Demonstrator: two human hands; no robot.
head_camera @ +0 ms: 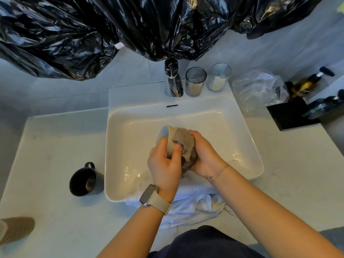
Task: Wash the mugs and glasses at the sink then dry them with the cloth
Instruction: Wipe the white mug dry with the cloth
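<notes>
While you stand over the white rectangular ceramic sink (pixel 242 138), you are partway through: your left hand (pixel 164 164) grips a beige ceramic mug (pixel 170 140) tilted on its side above the basin, and your right hand (pixel 203 155) clutches a grey-brown scrubbing cloth (pixel 185 144) pressed against the mug's outer wall. I judge this to be the washing step for this mug; no water runs from the chrome tap (pixel 172 81), as far as I can see. Drying looks not yet begun, since the crumpled white towel (pixel 195 203) lies draped over the sink's near edge beneath your wrists. Left to do, it seems: the black ceramic mug (pixel 84 180) upright on the pale counter (pixel 55 146) just beside the sink's left side, and two clear tumbler glasses (pixel 195 81) right of the tap. Black plastic sheeting (pixel 111 25) hangs low over the tap and may crowd your reach there.
</notes>
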